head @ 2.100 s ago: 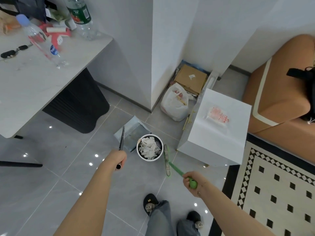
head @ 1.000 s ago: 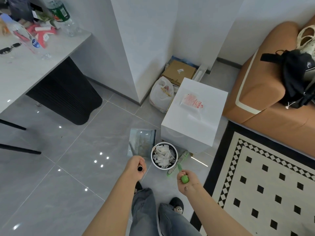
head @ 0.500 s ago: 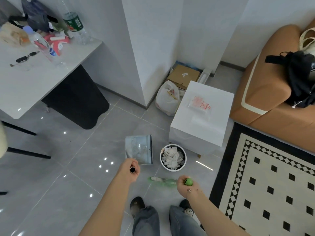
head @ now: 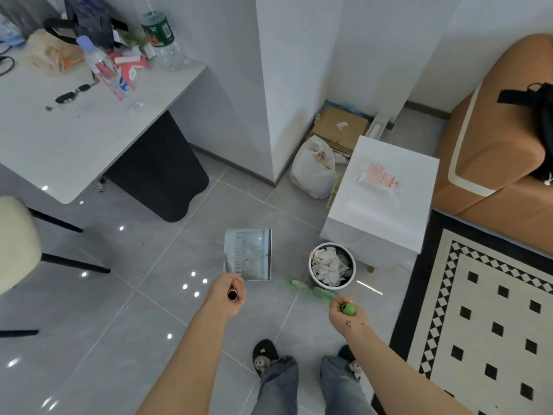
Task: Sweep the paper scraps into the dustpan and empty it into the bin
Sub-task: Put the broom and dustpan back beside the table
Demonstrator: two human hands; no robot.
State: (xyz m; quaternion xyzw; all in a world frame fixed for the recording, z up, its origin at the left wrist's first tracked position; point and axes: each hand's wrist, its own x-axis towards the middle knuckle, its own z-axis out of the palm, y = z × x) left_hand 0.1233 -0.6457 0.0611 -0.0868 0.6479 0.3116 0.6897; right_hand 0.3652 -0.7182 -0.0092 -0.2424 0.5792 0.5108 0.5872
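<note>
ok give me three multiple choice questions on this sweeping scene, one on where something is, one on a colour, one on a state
1. Where does the bin stand?
A. on the patterned rug
B. on the grey floor beside the white cabinet
C. under the table

2. What colour is the broom handle that the right hand grips?
A. green
B. red
C. black

3. What is the state of the bin?
A. tipped on its side
B. upright and bare inside
C. upright with white paper scraps in it

Answers:
1. B, the bin sits on the tiles at the cabinet's near corner, off the rug.
2. A, the handle end poking out of the right hand is bright green.
3. C, its round opening faces up and white scraps fill it, while the left hand holds the dustpan off to the left.
</note>
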